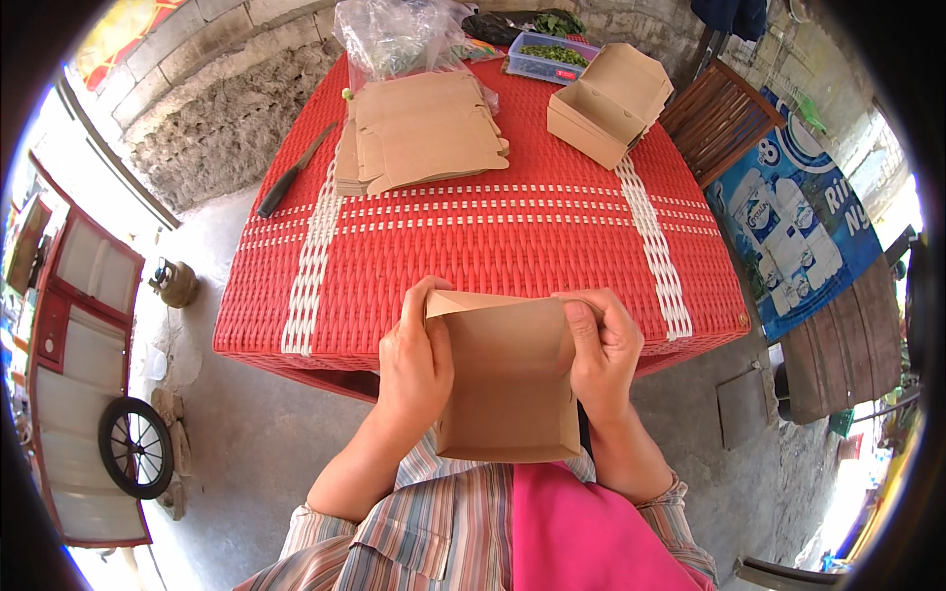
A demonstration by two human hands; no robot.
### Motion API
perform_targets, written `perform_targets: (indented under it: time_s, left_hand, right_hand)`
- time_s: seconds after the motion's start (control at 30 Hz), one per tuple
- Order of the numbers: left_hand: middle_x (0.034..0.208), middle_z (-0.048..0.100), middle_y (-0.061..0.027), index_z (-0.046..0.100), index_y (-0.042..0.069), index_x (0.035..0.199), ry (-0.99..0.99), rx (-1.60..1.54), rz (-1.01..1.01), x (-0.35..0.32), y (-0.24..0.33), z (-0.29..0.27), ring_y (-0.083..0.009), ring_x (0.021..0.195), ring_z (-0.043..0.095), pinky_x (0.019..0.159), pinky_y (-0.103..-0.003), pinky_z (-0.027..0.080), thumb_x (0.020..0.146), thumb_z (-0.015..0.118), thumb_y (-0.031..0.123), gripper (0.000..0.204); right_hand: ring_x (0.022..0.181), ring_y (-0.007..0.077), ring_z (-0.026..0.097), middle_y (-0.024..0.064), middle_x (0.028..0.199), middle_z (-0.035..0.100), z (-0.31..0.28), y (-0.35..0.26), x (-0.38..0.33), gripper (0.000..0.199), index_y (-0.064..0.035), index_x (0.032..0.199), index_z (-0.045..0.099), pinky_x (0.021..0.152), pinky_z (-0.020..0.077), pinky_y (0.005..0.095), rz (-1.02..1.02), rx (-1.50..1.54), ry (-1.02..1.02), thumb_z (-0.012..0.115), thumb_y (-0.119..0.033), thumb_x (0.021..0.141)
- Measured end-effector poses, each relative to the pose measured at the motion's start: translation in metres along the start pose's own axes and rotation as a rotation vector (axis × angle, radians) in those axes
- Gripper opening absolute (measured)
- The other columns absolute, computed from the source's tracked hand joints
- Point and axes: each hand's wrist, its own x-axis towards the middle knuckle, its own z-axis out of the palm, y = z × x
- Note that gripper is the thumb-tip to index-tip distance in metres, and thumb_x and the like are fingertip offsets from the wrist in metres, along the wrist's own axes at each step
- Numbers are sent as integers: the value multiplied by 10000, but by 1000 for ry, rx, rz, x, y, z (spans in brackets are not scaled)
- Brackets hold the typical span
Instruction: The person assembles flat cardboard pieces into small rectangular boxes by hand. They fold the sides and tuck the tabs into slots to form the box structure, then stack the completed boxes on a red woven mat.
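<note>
Between my hands, just off the near edge of the table, is a partly folded brown cardboard food box [507, 384], its inside facing me. My left hand [416, 357] grips its left wall near the top corner, with the fingers behind the card. At the top right corner my right hand [603, 347] pinches the wall, thumb inside. A stack of flat cardboard box blanks [424, 133] lies farther off on the table. One folded box [611, 103] with a raised lid stands at the far right of the table.
The red woven table [473, 246] has white stripes. A knife [296, 172] lies on its left side. At the back are a plastic bag [399, 34] and a blue-rimmed tub of chopped greens [552, 57]. A wooden chair [719, 118] stands right; a wheeled cart [89, 374] stands left.
</note>
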Motion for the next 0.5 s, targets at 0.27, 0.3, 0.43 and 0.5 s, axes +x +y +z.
perform_targets:
  time_s: [0.27, 0.3, 0.43, 0.5]
  left_hand:
    - [1261, 559, -118, 354, -37, 1381, -302, -958, -42, 0, 1, 0, -168, 1184, 519, 1005, -309, 401, 1059, 370, 346, 500]
    - [1261, 563, -120, 358, -33, 1381, -315, -1002, -113, 0, 5, 0, -167, 1181, 525, 1004, -310, 409, 1057, 390, 325, 484]
    - [1266, 577, -123, 383, -26, 1374, -351, -1091, -165, 0, 3, 3, -158, 1158, 556, 981, -298, 453, 1034, 479, 256, 452]
    - [1256, 587, -118, 399, -26, 1365, -360, -1151, -212, 0, 1, 3, -149, 1135, 572, 954, -285, 472, 1022, 510, 227, 440]
  right_hand:
    - [652, 13, 418, -43, 703, 544, -3, 4, 4, 148, 20, 907, 627, 580, 354, 188, 123, 51, 130, 605, -109, 976]
    - [649, 11, 409, -48, 697, 534, -4, 5, 3, 146, 19, 905, 627, 576, 348, 187, 121, 46, 128, 605, -107, 975]
    - [649, 6, 402, -58, 696, 522, -6, 9, 0, 133, 15, 910, 630, 576, 345, 185, 144, 49, 124, 605, -99, 974]
    - [645, 5, 401, -61, 693, 521, -5, 6, 0, 128, 15, 915, 628, 580, 344, 183, 162, 72, 122, 606, -97, 973]
